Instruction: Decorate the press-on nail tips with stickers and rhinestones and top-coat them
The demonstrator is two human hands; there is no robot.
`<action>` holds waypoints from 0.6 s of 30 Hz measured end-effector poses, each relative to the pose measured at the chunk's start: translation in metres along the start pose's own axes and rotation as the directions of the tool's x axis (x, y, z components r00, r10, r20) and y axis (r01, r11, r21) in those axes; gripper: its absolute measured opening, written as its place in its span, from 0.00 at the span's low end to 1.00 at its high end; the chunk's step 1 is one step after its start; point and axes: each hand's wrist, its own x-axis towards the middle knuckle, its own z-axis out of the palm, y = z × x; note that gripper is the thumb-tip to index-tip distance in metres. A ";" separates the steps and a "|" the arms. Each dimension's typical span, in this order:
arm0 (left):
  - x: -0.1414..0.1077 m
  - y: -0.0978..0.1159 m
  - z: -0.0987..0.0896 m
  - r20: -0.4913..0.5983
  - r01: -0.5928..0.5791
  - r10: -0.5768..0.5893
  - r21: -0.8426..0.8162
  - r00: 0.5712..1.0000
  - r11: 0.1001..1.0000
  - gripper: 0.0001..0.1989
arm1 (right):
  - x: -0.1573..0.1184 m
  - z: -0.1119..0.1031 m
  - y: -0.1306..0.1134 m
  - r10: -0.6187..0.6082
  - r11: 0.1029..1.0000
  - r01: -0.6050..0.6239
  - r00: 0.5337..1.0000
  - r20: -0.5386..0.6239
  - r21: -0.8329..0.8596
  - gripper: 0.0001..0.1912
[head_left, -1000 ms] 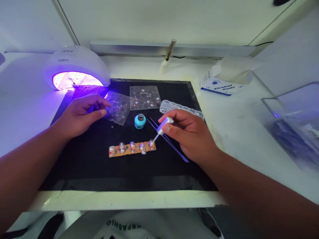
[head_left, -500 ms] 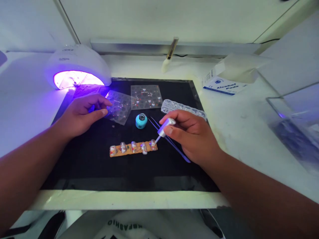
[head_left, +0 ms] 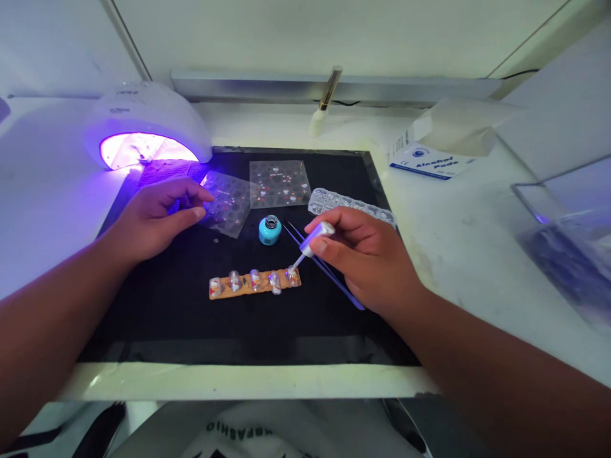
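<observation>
Between the thumb and fingers of my right hand (head_left: 365, 257) is a white brush cap (head_left: 317, 239), its brush slanting down to the rightmost nail tip (head_left: 293, 275). That tip sits with several others on an orange-brown strip (head_left: 244, 290) on the black mat (head_left: 200, 337). My left hand (head_left: 165, 213) hovers with fingers apart and nothing held, beside a clear sticker sheet (head_left: 226, 205). An uncapped turquoise bottle (head_left: 270, 230) stands behind the strip. Blue tweezers (head_left: 340, 282) lie partly under my right hand.
A lit white lamp (head_left: 155, 117) stands at back left. Another sticker sheet (head_left: 279, 184) and a clear compartment case (head_left: 351, 205) lie at the mat's back. Beyond are a gold-capped tube (head_left: 329, 92) and an open alcohol pads box (head_left: 429, 152).
The brush tip has shifted slightly left and up on the rightmost nail tip, with the cap tilted a little more. My left hand keeps its pose.
</observation>
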 end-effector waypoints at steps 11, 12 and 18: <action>-0.001 -0.001 0.000 0.001 0.015 -0.015 0.018 1.000 1.000 0.07 | 0.001 0.000 -0.003 -0.038 0.998 0.037 0.999 -0.031 -0.047 0.07; -0.001 -0.001 -0.001 -0.001 0.014 -0.014 0.017 1.000 1.000 0.07 | 0.001 0.000 -0.003 -0.040 0.998 0.038 0.999 -0.032 -0.055 0.07; 0.000 0.000 0.000 -0.009 0.017 -0.017 0.002 1.000 1.000 0.07 | 0.001 0.001 -0.003 -0.071 0.997 0.070 0.996 -0.045 -0.026 0.05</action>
